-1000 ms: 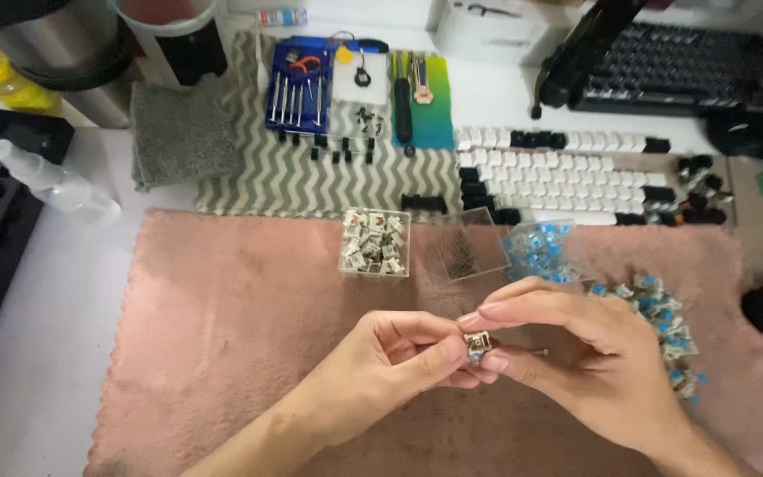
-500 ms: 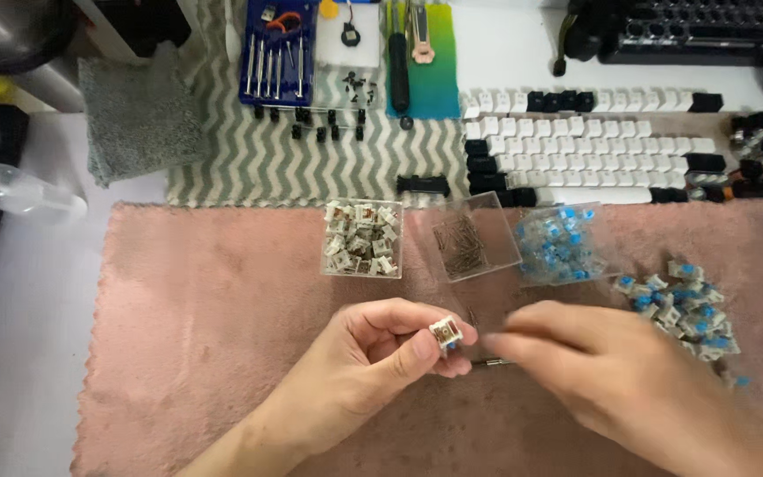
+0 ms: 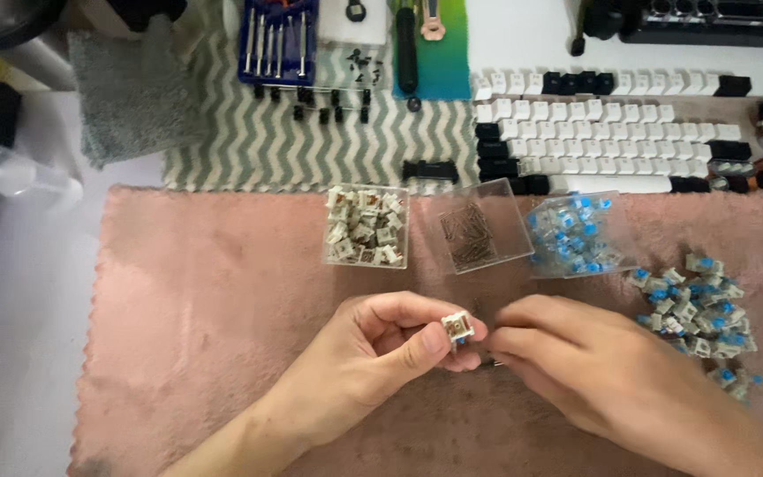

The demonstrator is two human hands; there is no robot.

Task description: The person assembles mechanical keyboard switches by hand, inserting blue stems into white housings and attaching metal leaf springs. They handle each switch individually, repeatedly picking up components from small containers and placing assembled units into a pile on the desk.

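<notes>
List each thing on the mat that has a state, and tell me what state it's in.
Left hand: pinching a small switch.
Right hand: fingertips closed, right beside the switch.
Box of pale switches: open, filled.
Middle clear box: tilted, holding small dark parts.
Box of blue switches: open, filled.
Loose blue switches: piled on mat.

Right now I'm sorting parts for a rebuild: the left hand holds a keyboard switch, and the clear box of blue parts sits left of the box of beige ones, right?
Not quite. The left hand does hold the keyboard switch, but the box of blue parts sits to the right of the box of beige ones, with a third clear box between them. The head view shows this.
</notes>
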